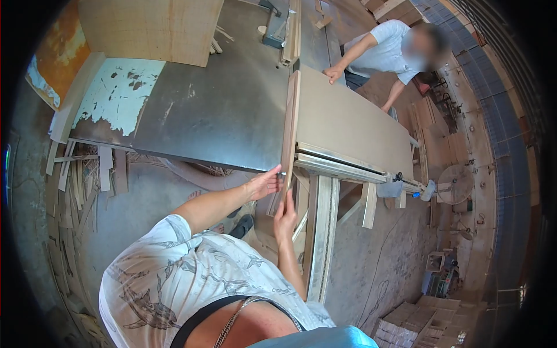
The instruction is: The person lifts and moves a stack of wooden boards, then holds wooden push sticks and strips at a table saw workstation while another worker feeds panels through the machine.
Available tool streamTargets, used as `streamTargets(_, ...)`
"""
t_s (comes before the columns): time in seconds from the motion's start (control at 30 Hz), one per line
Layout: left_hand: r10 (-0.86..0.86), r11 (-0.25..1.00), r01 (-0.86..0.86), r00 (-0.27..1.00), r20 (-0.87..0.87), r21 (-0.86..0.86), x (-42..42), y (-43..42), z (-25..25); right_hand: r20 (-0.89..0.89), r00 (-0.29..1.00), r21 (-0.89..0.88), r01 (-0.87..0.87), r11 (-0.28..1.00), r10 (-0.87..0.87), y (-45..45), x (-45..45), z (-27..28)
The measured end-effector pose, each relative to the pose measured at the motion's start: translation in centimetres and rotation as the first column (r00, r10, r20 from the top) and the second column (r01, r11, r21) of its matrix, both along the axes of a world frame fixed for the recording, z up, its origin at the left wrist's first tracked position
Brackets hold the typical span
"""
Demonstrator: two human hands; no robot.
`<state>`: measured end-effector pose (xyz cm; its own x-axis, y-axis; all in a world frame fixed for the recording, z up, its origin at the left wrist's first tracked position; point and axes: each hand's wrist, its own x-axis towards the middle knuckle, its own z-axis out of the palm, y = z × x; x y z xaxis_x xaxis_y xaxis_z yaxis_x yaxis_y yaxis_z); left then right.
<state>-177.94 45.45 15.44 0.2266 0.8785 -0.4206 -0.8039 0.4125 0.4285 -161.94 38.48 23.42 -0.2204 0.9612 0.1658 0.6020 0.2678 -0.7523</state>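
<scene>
A long narrow wood strip (pixel 290 124) runs lengthwise along the edge of a large flat brown board (pixel 354 119). My right hand (pixel 285 217) is closed around the near end of this strip. Beside it, my left hand (pixel 264 184) has its fingers stretched out, with the tips at the strip's left side near the corner of the dark metal table (pixel 214 110). Across the board, a co-worker (pixel 380 55) rests one hand on its far edge and has the other lower at its side.
A metal rail (pixel 342 163) and an upright metal beam (pixel 321 232) stand under the board's near edge. Wood offcuts (pixel 75 191) are heaped at left. A plywood panel (pixel 151 29) stands on the table's far left. Stacked boards (pixel 415 327) lie at lower right.
</scene>
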Motion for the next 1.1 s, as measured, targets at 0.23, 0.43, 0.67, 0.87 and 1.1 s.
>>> streamTargets(0.23, -0.019, 0.999, 0.018, 0.999, -0.045, -0.029, 4.9, -5.1, 3.5, -0.096, 0.992, -0.099, 0.07, 0.993, -0.079, -10.3, 6.3, 3.6)
streamTargets(0.43, -0.059, 0.998, 0.046, 0.9, -0.432, -0.042, 3.8, -9.1, 4.4, -0.203, 0.979, 0.177, 0.041, 0.983, -0.004, -4.6, 5.6, 5.0)
streamTargets(0.67, -0.122, 0.992, 0.12, 0.906, -0.405, -0.031, -9.9, -18.9, 10.6, -0.419, 0.907, 0.136, 0.025, 0.99, 0.035, -3.2, 1.0, 1.6)
streamTargets(0.87, 0.071, 0.996, -0.089, 0.866, -0.494, -0.012, -26.4, -34.9, 12.9, -0.613, 0.79, -0.08, -0.076, 0.994, 0.011, -8.7, -7.5, 3.7)
streamTargets(1.1, 0.217, 0.941, -0.333, 0.732, -0.646, -0.061, -45.8, -48.7, 12.3, -0.674, 0.736, -0.182, -0.087, 0.98, -0.06, -11.6, -19.9, 4.5)
